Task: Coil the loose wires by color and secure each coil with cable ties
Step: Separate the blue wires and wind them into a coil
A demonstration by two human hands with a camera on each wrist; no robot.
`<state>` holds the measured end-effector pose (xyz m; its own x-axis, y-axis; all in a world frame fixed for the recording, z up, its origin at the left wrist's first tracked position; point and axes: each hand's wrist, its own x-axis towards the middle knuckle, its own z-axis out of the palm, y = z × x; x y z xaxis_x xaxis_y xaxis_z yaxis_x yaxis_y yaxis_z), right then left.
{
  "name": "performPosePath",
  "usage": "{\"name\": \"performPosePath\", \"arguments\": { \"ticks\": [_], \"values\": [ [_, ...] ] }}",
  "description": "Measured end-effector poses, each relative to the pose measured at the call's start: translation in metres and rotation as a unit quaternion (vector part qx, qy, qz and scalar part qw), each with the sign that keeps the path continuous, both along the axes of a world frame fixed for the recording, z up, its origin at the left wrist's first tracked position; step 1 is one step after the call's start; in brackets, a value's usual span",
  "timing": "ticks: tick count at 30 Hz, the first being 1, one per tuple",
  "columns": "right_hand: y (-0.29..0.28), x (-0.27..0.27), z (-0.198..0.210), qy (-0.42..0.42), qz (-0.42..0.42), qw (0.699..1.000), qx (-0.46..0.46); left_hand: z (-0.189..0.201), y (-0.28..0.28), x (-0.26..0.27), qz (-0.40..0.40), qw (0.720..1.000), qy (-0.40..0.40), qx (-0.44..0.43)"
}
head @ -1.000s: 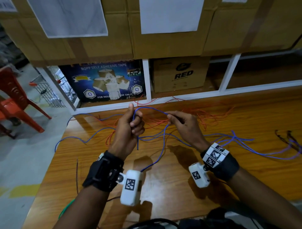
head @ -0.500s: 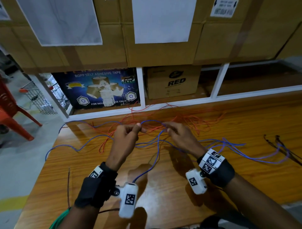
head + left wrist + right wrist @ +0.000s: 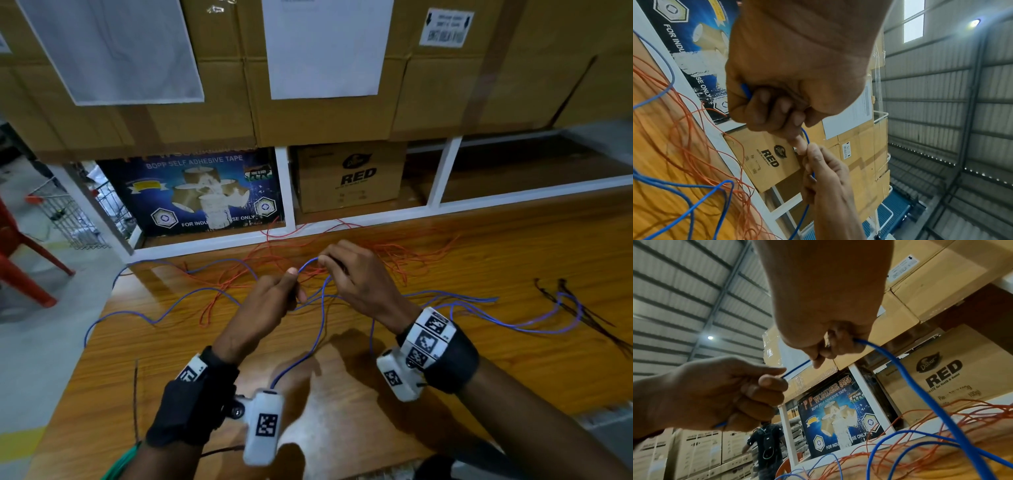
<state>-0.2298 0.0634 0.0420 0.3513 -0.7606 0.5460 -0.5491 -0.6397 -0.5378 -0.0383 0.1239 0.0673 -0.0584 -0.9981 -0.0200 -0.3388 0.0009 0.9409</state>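
A: Both hands closed. Left hand [image 3: 274, 294] fisted round the blue wire [image 3: 322, 308], thumb pressing it at centre frame. Right hand [image 3: 356, 274] pinching the same wire just beside, fingertips [image 3: 813, 151] almost touching the left's.

B: Changed since a second ago?

A: Closer together now; only a short arch of blue between them. Probably forming the first loop, no coil made yet.

B: And the rest?

A: Blue slack trailing across the wooden table [image 3: 513, 359], over the orange wires [image 3: 394, 253]. Black cable ties [image 3: 582, 315] untouched at right.
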Motion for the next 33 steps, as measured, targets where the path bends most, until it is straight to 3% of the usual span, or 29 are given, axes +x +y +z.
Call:
{"name": "performPosePath", "arguments": {
  "ticks": [4, 8, 10, 14, 17, 20, 22, 27, 33],
  "values": [
    [0.001, 0.003, -0.008, -0.045, -0.035, 0.998, 0.019, 0.001, 0.002, -0.004, 0.019, 0.999, 0.027, -0.034],
    [0.007, 0.003, -0.017, -0.079, 0.012, 0.993, 0.084, 0.004, 0.002, -0.009, 0.054, 0.975, 0.216, -0.006],
    [0.011, 0.000, -0.023, -0.083, 0.031, 0.990, 0.109, 0.005, 0.000, -0.005, 0.060, 0.935, 0.346, 0.047],
    [0.018, -0.005, -0.041, -0.060, 0.043, 0.987, 0.140, 0.002, -0.006, 0.011, 0.066, 0.816, 0.571, 0.066],
    [0.023, -0.006, -0.055, -0.044, 0.040, 0.990, 0.129, 0.004, -0.012, 0.027, 0.066, 0.756, 0.651, 0.012],
    [0.030, -0.004, -0.062, -0.009, 0.039, 0.995, 0.094, 0.009, -0.019, 0.042, 0.072, 0.729, 0.680, -0.037],
    [0.035, 0.001, -0.064, 0.019, 0.044, 0.996, 0.071, 0.008, -0.021, 0.045, 0.080, 0.740, 0.665, -0.055],
    [0.046, 0.016, -0.054, 0.062, 0.080, 0.995, 0.022, -0.003, -0.025, 0.036, 0.105, 0.831, 0.536, -0.104],
    [0.055, 0.021, -0.030, 0.071, 0.130, 0.989, -0.020, -0.016, -0.022, 0.033, 0.107, 0.892, 0.420, -0.127]
  ]
}}
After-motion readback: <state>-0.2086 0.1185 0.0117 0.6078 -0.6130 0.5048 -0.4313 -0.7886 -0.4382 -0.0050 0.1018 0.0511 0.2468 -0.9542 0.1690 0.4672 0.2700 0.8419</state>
